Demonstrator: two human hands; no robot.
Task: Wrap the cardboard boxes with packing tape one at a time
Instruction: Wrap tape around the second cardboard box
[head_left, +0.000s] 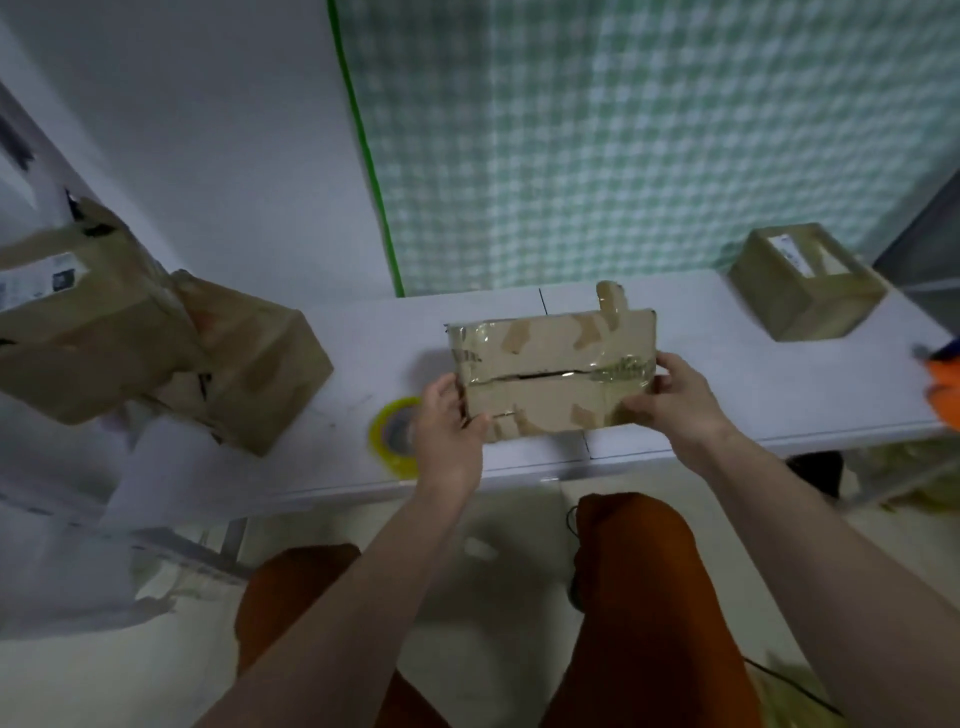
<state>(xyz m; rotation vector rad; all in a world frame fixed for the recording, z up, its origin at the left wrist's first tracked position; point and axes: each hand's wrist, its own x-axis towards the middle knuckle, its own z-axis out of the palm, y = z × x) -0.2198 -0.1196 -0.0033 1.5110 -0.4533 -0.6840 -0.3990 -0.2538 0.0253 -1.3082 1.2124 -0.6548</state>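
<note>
A flat, rectangular cardboard box (553, 371), brown and patched with glossy clear tape and matte torn strips, is held over the white table (727, 384), its long axis running left to right and its slit top face turned toward the camera. The left hand (449, 426) grips the box's left end and the right hand (675, 392) its right end, fingers curled round the edges. A yellow-rimmed tape roll (392, 434) lies on the table just left of the box, a second taped box (805, 280) stands well to its right, and crumpled cardboard boxes (156, 332) are heaped far to its left.
</note>
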